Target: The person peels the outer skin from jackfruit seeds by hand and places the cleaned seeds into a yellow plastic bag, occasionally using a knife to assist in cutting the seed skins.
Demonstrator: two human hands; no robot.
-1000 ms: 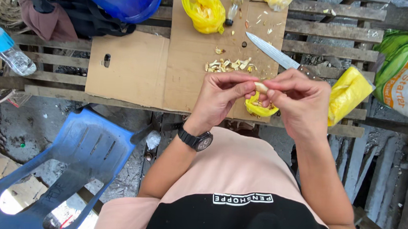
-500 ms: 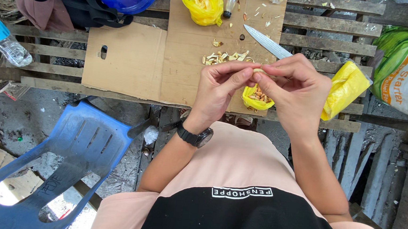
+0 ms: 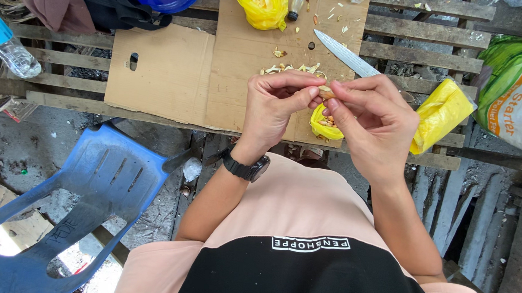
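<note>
A slatted wooden desk (image 3: 414, 17) carries flattened cardboard (image 3: 169, 68), with a knife (image 3: 345, 52), pale peel scraps (image 3: 287, 68) and a yellow bag (image 3: 261, 3) lying on it. A blue plastic chair (image 3: 70, 207) stands on the dirty ground to the left. Over the desk's near edge, the left hand (image 3: 275, 108) and right hand (image 3: 374, 120) meet, their fingers pinching a small brownish clove (image 3: 326, 94) between the fingertips. Just below it sits an open yellow bag of cloves (image 3: 323, 123)

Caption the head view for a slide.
Both hands, left hand and right hand, pinch a small clove above a yellow bag.
</note>
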